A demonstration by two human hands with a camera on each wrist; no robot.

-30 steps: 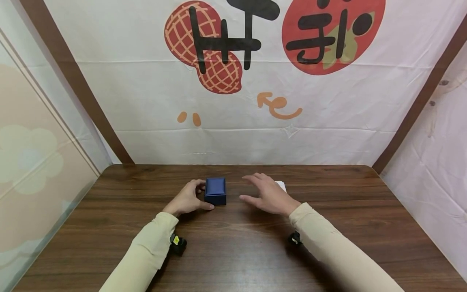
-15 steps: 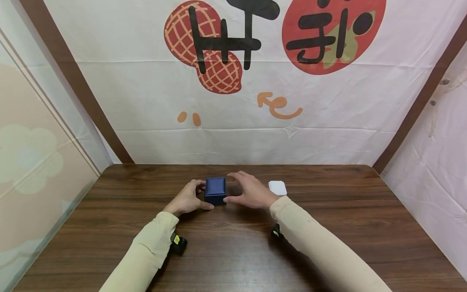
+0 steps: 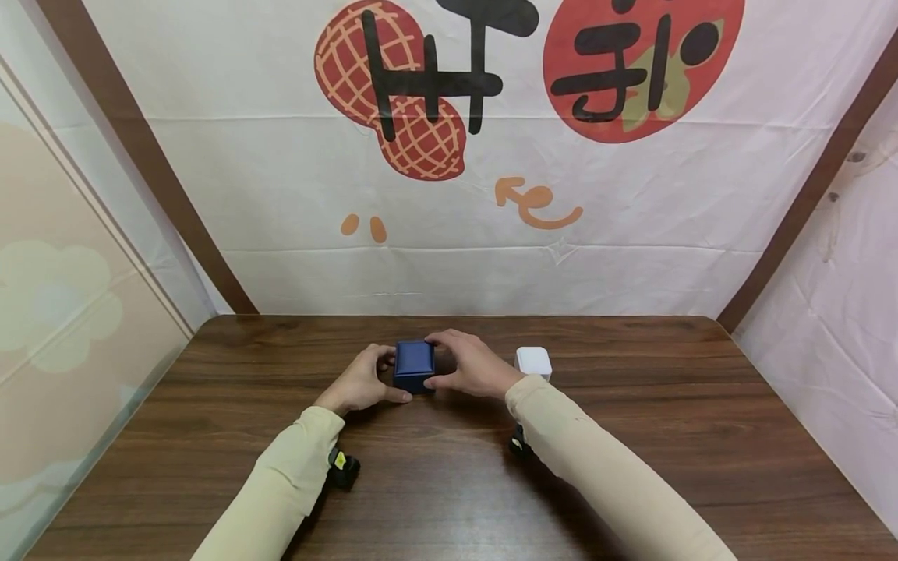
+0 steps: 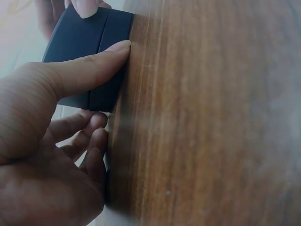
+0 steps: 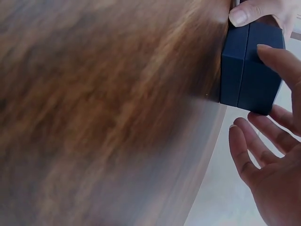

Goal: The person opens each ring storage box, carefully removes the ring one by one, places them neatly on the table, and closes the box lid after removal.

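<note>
A small dark blue jewelry box (image 3: 414, 360) stands on the table with its padded lid closed. My left hand (image 3: 359, 380) grips it from the left. In the left wrist view its thumb (image 4: 89, 70) lies across the front onto the lower part of the box (image 4: 75, 33), with fingers curled behind. From the right, my right hand (image 3: 473, 368) holds the same box. The right thumb (image 5: 280, 59) presses the front of the lid in the right wrist view, and a fingertip touches the far side. What is inside the box is hidden.
A white rounded box (image 3: 534, 361) sits to the right, just beyond the right forearm. The brown wooden table (image 3: 449, 483) ends at a printed white cloth wall (image 3: 449, 280) at the back.
My right hand has come left, away from the white box, and now takes hold of the blue jewelry box. The left hand and the blue box have stayed in place.
</note>
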